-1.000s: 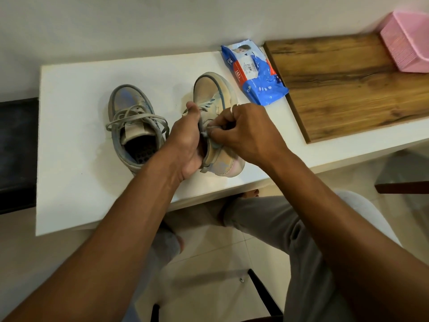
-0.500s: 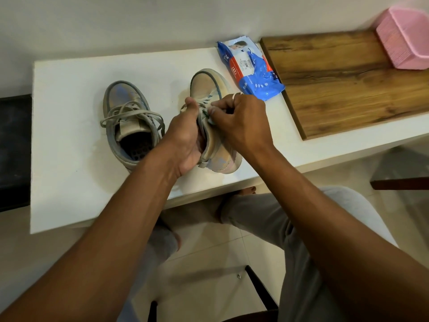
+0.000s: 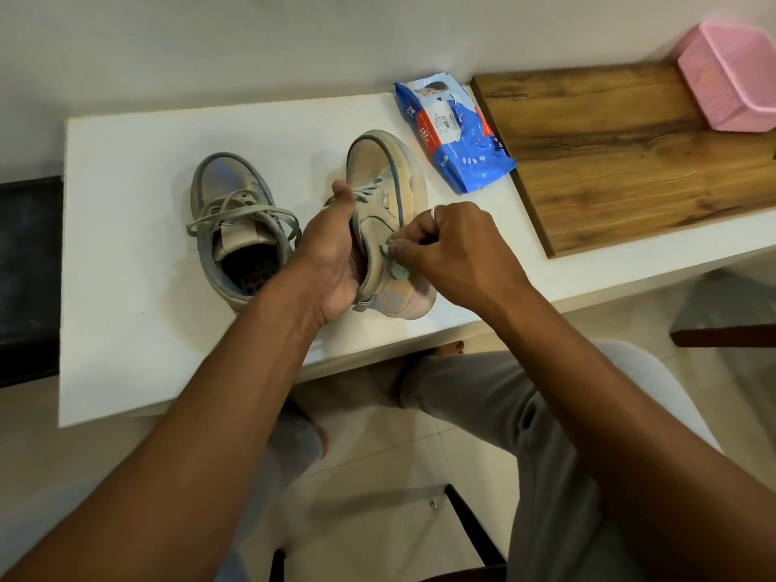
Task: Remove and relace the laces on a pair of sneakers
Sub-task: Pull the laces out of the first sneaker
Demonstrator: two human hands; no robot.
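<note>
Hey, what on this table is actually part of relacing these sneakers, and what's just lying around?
For the job: held sneaker, gripped by the left hand; its lace, pinched by the right hand; other sneaker, laces loose, on the white table.
Lying about: blue packet; wooden board; pink box.

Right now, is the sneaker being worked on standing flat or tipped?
Tipped: the held sneaker leans on its side in the left hand, side panel facing up; the other sneaker stands flat, opening upward.
</note>
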